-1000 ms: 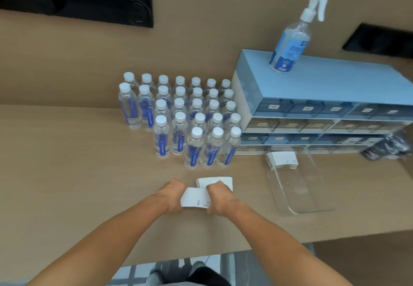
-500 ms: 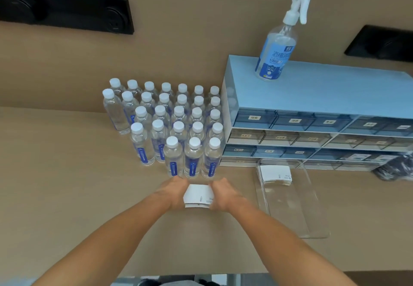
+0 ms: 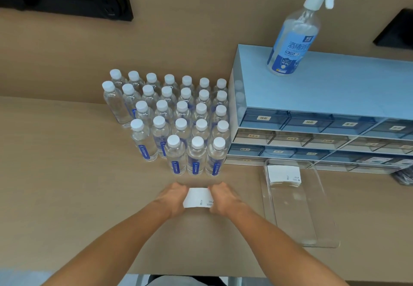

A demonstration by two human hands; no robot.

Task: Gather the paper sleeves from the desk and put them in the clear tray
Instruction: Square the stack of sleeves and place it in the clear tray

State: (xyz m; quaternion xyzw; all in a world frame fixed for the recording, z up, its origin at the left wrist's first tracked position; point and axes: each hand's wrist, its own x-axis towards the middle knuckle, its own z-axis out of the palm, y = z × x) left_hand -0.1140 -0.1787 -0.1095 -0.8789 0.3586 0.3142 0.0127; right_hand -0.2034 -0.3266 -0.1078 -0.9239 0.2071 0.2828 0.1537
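Observation:
A stack of white paper sleeves (image 3: 197, 197) lies on the desk just in front of the bottles. My left hand (image 3: 173, 198) presses its left edge and my right hand (image 3: 223, 199) presses its right edge, so both hands grip the stack between them. To the right lies the long clear tray (image 3: 312, 225), its far end against the drawer unit. Another white stack of sleeves (image 3: 283, 173) rests inside the tray at that far end.
Several rows of capped water bottles (image 3: 176, 120) stand right behind my hands. A blue drawer unit (image 3: 324, 98) sits at the back right with a spray bottle (image 3: 293, 38) on top. A dark bag (image 3: 404, 177) lies at the right edge.
My hands have slid forward towards the bottles. The second stack seen behind them a second ago is no longer visible apart; one stack is now held between both hands.

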